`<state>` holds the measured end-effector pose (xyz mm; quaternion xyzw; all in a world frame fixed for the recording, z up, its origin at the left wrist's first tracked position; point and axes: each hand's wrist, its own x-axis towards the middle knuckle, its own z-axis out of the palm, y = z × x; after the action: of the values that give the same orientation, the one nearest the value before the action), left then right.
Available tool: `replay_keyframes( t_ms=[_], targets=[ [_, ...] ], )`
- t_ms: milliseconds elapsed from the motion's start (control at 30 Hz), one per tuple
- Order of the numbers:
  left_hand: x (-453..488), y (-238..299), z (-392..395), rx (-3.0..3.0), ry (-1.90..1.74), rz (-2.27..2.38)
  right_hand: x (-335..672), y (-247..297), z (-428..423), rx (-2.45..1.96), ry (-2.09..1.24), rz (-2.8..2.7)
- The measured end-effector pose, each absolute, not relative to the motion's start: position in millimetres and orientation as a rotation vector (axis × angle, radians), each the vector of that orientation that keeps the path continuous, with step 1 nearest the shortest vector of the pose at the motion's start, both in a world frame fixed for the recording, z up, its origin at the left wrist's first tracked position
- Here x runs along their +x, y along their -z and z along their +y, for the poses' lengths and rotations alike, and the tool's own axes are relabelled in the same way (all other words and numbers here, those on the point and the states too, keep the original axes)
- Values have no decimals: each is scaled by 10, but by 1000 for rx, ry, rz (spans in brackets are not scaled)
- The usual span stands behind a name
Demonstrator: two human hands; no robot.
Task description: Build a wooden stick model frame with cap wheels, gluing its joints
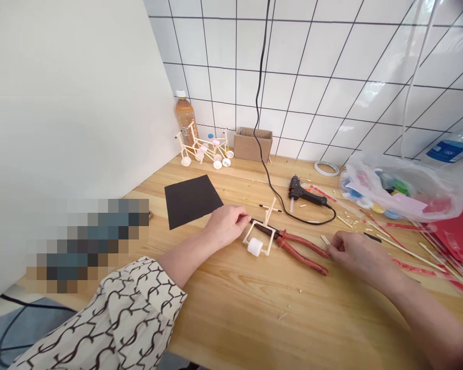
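My left hand (227,224) rests on the wooden table (254,308), its fingers pinched on a thin dark stick at the end of a small stick frame (263,231) that carries a white bottle-cap wheel (254,247). Red-handled pliers (299,247) lie with their jaws at the frame. My right hand (357,255) lies curled at the ends of the plier handles, touching them.
A black glue gun (304,194) lies behind with its cord running up the tiled wall. A black square sheet (192,199) is at left. Stick bicycle models (204,146), a drink bottle (185,118) and a cardboard box (252,144) stand at the back. A plastic bag of caps (401,192), tape roll (326,168) and loose sticks (409,252) lie right.
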<state>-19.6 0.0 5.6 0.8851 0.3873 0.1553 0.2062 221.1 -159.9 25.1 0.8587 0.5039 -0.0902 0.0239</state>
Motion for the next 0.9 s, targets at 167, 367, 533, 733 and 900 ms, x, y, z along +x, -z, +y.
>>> replay_keyframes(
  t_ms=[167,367,533,733,900],
  targets=[
    [-198,-29,4,2454,-476,1051,2223,-231,-1602,2665,290,1562],
    [-221,-20,-12,2423,-504,1028,2203,-234,-1609,2599,238,1557],
    [-257,-19,-18,2407,-512,994,2178,-251,-1612,2560,243,1541],
    [-294,10,-17,2409,-518,1008,2173,-233,-1645,2541,166,1667],
    [-308,9,-42,2411,-486,987,2153,-229,-1649,2538,115,1705]
  ],
)
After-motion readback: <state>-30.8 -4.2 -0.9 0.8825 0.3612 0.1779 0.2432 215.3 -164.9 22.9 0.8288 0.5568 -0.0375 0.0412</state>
